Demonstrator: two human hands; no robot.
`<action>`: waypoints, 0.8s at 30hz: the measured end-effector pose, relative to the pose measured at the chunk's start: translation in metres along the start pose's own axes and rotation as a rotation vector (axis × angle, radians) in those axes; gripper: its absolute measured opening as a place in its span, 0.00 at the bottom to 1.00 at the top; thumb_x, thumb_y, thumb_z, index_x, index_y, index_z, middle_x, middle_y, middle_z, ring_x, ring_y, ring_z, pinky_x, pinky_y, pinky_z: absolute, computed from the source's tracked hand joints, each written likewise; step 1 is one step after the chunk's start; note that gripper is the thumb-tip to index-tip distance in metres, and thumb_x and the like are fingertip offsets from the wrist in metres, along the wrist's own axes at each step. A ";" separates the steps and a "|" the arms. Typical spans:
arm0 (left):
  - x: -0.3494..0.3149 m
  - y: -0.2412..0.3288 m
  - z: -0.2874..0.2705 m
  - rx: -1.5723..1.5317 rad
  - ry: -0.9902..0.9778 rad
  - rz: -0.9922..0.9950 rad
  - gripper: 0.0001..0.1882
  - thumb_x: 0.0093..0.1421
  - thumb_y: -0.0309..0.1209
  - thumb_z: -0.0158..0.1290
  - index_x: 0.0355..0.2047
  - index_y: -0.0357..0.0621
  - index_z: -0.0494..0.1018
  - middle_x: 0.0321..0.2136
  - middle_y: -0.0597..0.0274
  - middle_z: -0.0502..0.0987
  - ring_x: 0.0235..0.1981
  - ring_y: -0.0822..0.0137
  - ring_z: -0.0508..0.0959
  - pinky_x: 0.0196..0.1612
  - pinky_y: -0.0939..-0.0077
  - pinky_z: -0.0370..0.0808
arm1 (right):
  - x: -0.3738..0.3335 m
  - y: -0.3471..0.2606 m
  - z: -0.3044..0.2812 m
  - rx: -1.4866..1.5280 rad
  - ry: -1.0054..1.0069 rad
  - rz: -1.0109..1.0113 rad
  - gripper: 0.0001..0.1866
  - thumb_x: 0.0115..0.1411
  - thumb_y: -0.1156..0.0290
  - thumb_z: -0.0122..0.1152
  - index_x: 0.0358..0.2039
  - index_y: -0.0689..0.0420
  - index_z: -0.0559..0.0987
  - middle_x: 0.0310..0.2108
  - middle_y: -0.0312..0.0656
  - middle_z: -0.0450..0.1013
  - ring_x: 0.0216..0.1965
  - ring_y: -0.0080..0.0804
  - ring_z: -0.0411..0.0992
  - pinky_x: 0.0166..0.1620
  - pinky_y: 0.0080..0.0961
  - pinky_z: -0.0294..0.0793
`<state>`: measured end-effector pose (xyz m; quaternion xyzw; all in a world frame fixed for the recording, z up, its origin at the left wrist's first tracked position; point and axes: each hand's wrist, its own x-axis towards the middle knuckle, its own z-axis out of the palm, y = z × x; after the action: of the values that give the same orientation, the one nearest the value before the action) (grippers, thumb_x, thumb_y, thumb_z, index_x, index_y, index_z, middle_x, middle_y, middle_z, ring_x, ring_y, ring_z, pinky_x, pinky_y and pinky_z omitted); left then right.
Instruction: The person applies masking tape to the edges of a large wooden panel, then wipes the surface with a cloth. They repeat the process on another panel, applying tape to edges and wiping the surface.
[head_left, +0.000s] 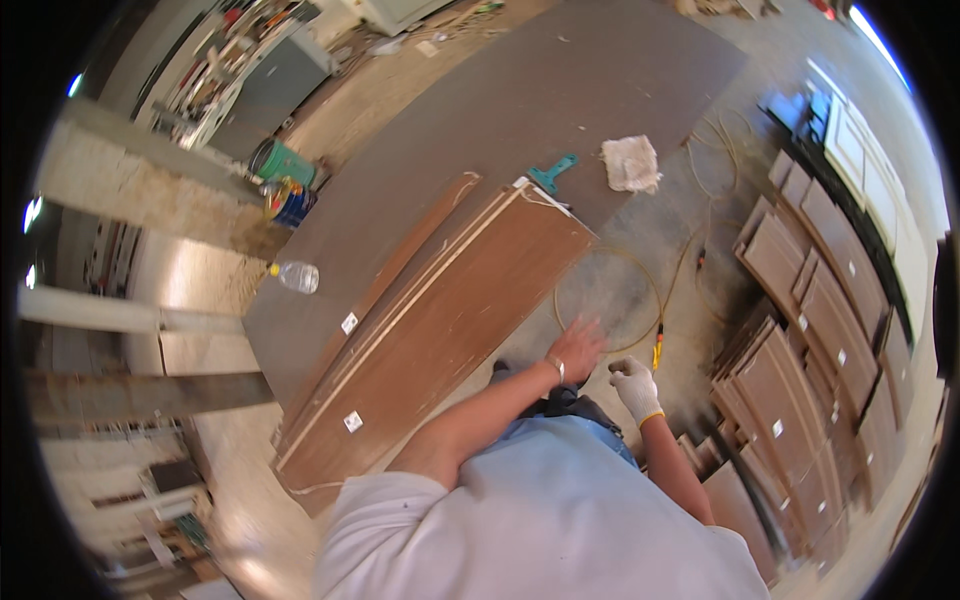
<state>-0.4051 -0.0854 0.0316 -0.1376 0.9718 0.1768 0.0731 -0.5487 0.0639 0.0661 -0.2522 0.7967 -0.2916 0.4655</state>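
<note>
My left hand [578, 348] is bare, with a band at the wrist. It is a little blurred, its fingers stretched out and apart, holding nothing, over the floor beside the table edge. My right hand [636, 388], in a white glove with a yellow cuff, is closed beside it; whatever it may hold is hidden. Left of my hands, a stack of brown panels [450, 320] lies on a large brown tabletop [600, 60]. A narrow brown strip [420, 235] lies beside the stack. A teal scraper [553, 174] rests at its far end, near a folded whitish cloth [631, 164].
A clear bottle with a yellow cap [298, 277] lies at the table's left edge. Green [280, 160] and blue [288, 203] buckets stand beyond it. A yellow hose [660, 300] loops across the floor. Stacked brown panels [790, 400] stand at the right.
</note>
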 end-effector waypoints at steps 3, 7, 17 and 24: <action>-0.084 0.015 0.015 -0.540 -0.007 -0.277 0.26 0.67 0.38 0.55 0.65 0.52 0.76 0.55 0.48 0.82 0.61 0.47 0.77 0.65 0.49 0.71 | 0.006 -0.034 0.011 0.043 -0.087 -0.222 0.33 0.59 0.80 0.58 0.68 0.56 0.74 0.54 0.46 0.81 0.49 0.31 0.81 0.51 0.26 0.78; -0.204 -0.011 -0.012 -0.554 0.095 -0.622 0.11 0.68 0.37 0.56 0.45 0.49 0.84 0.43 0.50 0.86 0.44 0.46 0.84 0.49 0.54 0.80 | -0.018 -0.098 0.042 0.457 -0.469 -0.288 0.52 0.56 0.90 0.50 0.81 0.56 0.49 0.62 0.44 0.75 0.53 0.32 0.77 0.51 0.29 0.78; -0.441 0.075 -0.112 -0.771 1.194 -0.708 0.18 0.62 0.21 0.64 0.54 0.38 0.80 0.44 0.55 0.82 0.38 0.64 0.83 0.44 0.69 0.81 | -0.200 -0.186 0.217 0.142 -0.875 -0.604 0.53 0.57 0.92 0.53 0.82 0.56 0.46 0.76 0.51 0.59 0.59 0.38 0.78 0.49 0.29 0.81; -0.566 0.127 -0.087 -1.528 1.483 -0.887 0.19 0.71 0.22 0.58 0.61 0.37 0.76 0.42 0.66 0.75 0.46 0.75 0.77 0.51 0.76 0.78 | -0.295 -0.170 0.312 -0.069 -0.979 -0.979 0.51 0.49 0.92 0.53 0.77 0.65 0.57 0.70 0.60 0.67 0.66 0.56 0.73 0.65 0.39 0.72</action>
<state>0.0883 0.1341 0.2614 -0.5454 0.2815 0.5538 -0.5626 -0.1198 0.0716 0.2372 -0.7000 0.2982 -0.2951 0.5780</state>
